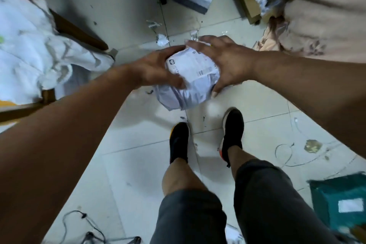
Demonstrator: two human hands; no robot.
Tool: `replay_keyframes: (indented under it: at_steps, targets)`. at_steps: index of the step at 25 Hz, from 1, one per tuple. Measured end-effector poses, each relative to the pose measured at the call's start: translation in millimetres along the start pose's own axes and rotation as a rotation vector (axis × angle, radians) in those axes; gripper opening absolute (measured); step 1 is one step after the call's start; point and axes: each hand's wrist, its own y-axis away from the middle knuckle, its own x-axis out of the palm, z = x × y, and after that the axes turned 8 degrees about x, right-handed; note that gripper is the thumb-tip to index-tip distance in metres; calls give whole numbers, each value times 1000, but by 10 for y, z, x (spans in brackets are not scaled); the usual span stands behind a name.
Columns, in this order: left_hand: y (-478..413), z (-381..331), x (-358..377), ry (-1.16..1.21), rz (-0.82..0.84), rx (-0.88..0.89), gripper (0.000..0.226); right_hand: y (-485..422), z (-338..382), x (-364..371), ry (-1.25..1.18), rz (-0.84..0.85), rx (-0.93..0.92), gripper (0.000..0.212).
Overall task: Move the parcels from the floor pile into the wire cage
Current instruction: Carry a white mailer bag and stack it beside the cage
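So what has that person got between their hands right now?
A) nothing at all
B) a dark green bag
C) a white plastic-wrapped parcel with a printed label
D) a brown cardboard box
C: the left hand and the right hand hold the white plastic-wrapped parcel from either side, with its printed label facing up.

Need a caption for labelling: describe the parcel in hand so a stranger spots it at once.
Above the white tiled floor, ahead of the black shoes, the left hand and right hand grip a rounded pale plastic mailer bag. Unlike the dark green mailer at lower right, it is whitish with a white printed label.
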Motion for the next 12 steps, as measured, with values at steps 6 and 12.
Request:
replay_keyframes:
  at_steps: [6,12]
  targets:
    - [590,-1813,-78,-377,196,235,113,1763,427,-942,-109,-258,294,143]
    - [1199,-3355,948,-954,241,563,140,3778,761,-1078,-241,-571,677,132]
